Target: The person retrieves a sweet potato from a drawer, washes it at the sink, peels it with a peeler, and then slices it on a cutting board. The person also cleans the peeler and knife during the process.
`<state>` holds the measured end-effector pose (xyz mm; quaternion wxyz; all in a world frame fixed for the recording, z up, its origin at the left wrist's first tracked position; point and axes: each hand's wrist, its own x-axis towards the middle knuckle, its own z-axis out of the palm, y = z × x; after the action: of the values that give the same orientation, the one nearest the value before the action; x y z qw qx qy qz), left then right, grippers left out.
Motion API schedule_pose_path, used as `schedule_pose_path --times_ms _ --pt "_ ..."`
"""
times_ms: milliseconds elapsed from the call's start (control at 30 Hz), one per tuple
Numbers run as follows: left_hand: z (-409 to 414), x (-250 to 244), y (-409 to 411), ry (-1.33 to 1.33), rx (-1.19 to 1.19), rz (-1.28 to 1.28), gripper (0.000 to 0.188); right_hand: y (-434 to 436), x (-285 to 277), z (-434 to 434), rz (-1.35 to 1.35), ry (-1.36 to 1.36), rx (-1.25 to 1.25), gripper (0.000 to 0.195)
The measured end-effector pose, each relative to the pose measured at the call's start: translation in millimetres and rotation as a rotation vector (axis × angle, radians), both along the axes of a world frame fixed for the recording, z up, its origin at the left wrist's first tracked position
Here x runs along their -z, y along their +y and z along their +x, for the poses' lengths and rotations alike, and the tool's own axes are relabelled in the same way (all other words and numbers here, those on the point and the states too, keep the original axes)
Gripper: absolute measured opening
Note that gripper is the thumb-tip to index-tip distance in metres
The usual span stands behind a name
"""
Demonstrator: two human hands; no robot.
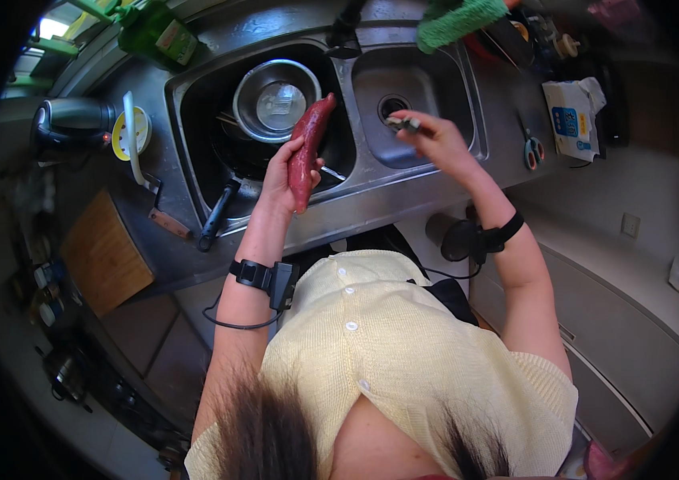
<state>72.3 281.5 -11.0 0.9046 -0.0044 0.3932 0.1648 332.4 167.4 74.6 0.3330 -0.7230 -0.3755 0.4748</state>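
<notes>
My left hand (285,174) grips a long, red-skinned sweet potato (311,147), wet and shiny, tilted over the front of the left sink basin (339,153). Above the right basin (375,78), the fingers of my right hand (435,141) pinch a small grey-and-pale object (404,124); its kind cannot be made out. The drain (392,103) lies just behind that object. Beside the sweet potato's upper end, a round steel bowl (243,99) rests in the left basin, with something clear inside it. Below the bowl is a dark pan, its black handle (219,216) leaning over the front rim.
Left of the sink stand an electric kettle (72,123), a yellow bowl (120,137), a wooden-handled tool (170,223) and a cutting board (105,252). A green bottle (153,39) stands behind. Rightward are a green cloth (459,24), scissors (532,151) and a printed package (573,117). The faucet (345,39) is between basins.
</notes>
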Motion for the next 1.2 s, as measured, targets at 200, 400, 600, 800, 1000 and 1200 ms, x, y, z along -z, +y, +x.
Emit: schedule_pose_path --times_ms 200,400,600,800,1000,1200 --pt "58 -2 -38 -0.052 0.092 0.129 0.050 -52 37 108 0.259 -0.397 0.185 0.023" --pt "106 5 -75 -0.241 0.091 0.090 0.048 -55 27 117 0.143 0.265 0.317 0.024" --pt "138 6 -110 -0.127 0.012 0.030 0.048 -57 13 121 0.134 0.517 0.161 0.031" --pt "154 4 -133 -0.136 0.014 0.162 0.046 -57 38 105 0.183 0.504 0.208 0.025" --pt "160 17 -140 -0.148 -0.031 0.192 0.045 -61 56 78 0.280 0.443 0.202 0.020" --pt "185 -9 -145 0.213 -0.060 0.271 0.048 -59 79 58 0.489 0.222 0.179 0.030"
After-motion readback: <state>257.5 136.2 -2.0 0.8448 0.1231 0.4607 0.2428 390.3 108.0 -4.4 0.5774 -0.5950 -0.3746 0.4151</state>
